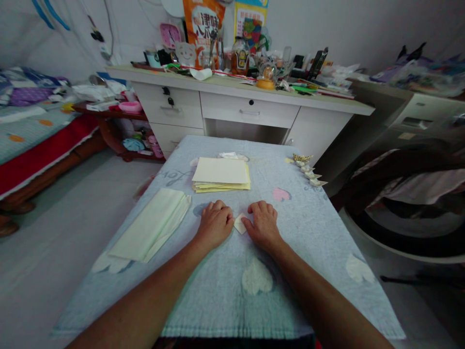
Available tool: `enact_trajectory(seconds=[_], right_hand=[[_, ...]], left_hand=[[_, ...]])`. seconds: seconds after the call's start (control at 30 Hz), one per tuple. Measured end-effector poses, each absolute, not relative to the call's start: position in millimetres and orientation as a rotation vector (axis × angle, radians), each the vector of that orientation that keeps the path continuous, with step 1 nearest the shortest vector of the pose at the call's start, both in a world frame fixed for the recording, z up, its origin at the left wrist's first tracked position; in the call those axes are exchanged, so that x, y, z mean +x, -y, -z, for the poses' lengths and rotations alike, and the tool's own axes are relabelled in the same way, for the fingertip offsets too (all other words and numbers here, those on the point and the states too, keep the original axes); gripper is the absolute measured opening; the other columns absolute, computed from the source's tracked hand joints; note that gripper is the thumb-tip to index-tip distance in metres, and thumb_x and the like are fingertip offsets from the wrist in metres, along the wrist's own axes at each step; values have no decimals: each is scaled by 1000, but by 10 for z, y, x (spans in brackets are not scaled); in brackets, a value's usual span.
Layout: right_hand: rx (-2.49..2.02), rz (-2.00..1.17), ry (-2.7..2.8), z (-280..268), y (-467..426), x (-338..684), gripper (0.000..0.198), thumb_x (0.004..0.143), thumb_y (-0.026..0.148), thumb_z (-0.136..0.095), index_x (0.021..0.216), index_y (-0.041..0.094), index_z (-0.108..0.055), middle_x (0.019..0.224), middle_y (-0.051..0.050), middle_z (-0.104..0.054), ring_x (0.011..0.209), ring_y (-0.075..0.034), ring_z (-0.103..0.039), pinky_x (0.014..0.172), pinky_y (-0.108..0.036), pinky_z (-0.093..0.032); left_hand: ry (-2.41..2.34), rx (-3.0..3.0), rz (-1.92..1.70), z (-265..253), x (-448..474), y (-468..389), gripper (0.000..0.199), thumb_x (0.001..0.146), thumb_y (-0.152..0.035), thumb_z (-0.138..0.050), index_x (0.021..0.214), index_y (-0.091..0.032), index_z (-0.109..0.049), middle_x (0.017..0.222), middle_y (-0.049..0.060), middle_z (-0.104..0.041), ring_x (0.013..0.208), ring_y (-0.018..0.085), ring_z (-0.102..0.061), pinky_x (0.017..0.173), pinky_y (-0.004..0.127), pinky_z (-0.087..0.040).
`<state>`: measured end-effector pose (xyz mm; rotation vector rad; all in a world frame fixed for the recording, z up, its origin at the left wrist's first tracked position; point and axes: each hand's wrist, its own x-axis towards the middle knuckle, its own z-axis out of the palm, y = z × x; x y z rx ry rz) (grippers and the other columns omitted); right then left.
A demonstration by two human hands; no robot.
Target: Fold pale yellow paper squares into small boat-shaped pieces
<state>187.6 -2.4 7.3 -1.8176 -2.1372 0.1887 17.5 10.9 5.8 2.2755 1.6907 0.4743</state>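
A small folded piece of paper [240, 224], pale cream and diamond-shaped, lies on the cloth-covered table between my two hands. My left hand [217, 224] rests on the cloth with its fingers curled, and its thumb and index finger hold the paper's left corner. On the opposite side, my right hand [264, 224] has its thumb pressed on the paper's right edge, its other fingers bent down onto the cloth. Beyond my hands sits a stack of cream and yellow paper sheets [221, 172]. Left of my left hand lies a pile of larger pale green folded sheets [150, 225].
Several small folded paper boats [311, 175] stand in a row near the table's right edge, a patterned one [302, 158] farthest back. A white desk [250, 109] crowded with items is behind the table. A washing machine [417, 116] stands right, a bed [36, 131] left.
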Motion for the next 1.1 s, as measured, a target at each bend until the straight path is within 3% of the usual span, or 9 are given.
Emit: enact_trajectory(seconds=[0.3,0.63,1.1], right_hand=[[-1808,-176,2151,-71,29,1888,24,86,39,-55,100,19,-55,103,-8,-52,97,-25,-43,86,-37,-31],[-1805,-147,2159,-52,27,1876,23,86,41,-55,96,19,-56,100,-8,-52,95,-25,-43,85,-37,-31],[-1859,-114,2154,-61,19,1880,30,85,46,-55,100,20,-54,104,-9,-52,98,-26,-43,86,-38,-31]], left_hand=[[-1659,2168,-625,-80,136,-159,20,90,-27,-44,86,-21,-62,93,4,-60,94,22,-53,81,34,-37],[-1725,2242,-514,-87,248,-128,17,85,-39,-57,85,-24,-63,94,4,-59,96,24,-50,79,36,-33],[-1785,2248,-448,-88,298,-102,13,82,-38,-61,86,-25,-61,98,4,-58,97,24,-48,78,36,-31]])
